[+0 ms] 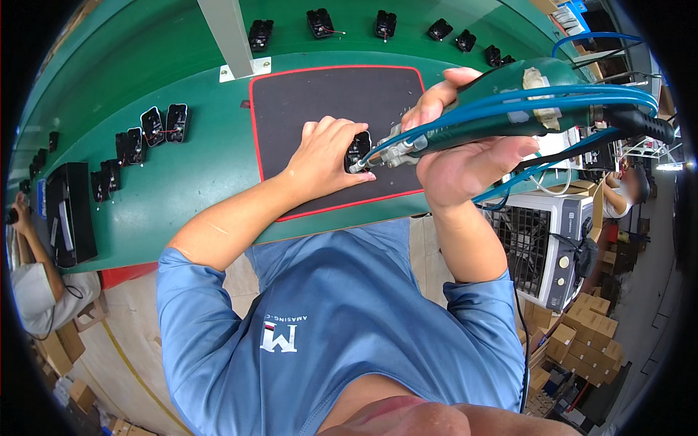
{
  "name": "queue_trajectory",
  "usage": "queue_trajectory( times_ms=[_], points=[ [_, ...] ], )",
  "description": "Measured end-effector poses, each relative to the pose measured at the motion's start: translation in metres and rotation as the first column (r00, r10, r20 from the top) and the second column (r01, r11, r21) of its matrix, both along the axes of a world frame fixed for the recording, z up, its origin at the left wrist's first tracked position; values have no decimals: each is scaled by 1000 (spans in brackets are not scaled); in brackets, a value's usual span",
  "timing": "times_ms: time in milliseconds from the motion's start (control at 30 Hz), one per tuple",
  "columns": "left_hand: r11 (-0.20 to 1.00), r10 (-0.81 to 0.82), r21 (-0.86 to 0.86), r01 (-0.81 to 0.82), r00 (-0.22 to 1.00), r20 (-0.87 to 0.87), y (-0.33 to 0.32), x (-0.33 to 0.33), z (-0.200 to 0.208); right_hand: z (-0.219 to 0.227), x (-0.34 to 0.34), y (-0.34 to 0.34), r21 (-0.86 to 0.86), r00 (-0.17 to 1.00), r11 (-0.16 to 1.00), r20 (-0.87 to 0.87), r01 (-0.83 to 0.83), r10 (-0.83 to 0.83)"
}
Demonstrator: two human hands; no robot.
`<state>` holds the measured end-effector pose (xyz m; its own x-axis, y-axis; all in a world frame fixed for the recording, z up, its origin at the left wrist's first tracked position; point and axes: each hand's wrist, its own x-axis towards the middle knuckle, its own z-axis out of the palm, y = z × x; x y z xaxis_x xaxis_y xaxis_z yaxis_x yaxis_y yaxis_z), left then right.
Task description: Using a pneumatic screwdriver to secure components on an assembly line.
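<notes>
My left hand [323, 158] is closed round a small black plastic housing [358, 149], pressing it down on a dark mat [291, 94] with a red border. My right hand [465, 163] grips a green power screwdriver [502, 91], which lies nearly level across the palm. Blue hoses [552, 94] run along the tool's body. The metal nose [396, 151] of the screwdriver points left, with its tip at the housing near my left thumb. Whether the tip touches a screw is too small to tell.
More black housings [177, 122] stand left of the mat, and several others line the bench's [218, 145] far side. A grey post [229, 36] rises behind the mat. At far left are a black tray [73, 214] and another person's arm [36, 251]. A fan unit [542, 247] stands right.
</notes>
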<state>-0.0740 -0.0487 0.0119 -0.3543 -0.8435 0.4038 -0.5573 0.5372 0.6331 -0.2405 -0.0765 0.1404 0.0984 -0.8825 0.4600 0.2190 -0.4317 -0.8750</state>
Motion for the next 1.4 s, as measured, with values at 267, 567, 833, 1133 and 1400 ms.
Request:
queue_trajectory(
  times_ms=[267,567,833,1133,1400],
  points=[
    [1000,-16,-1,16,1000,-24,-2,0,-2,-9,-1,2,63,996,996,57,-69,66],
    [1000,-6,26,5,1000,11,1,0,-4,58,0,-11,-149,979,981,144,-125,146],
    [998,-14,64,12,1000,20,1,0,1,9,21,-2,40,1000,999,19,17,-18],
    [1000,-3,27,3,1000,-24,1,0,-2,-1,16,-6,3,998,999,-53,40,-39],
    [1000,-10,9,10,999,-36,1,1,-2,-3,21,0,39,998,999,-44,38,-36]
  ],
)
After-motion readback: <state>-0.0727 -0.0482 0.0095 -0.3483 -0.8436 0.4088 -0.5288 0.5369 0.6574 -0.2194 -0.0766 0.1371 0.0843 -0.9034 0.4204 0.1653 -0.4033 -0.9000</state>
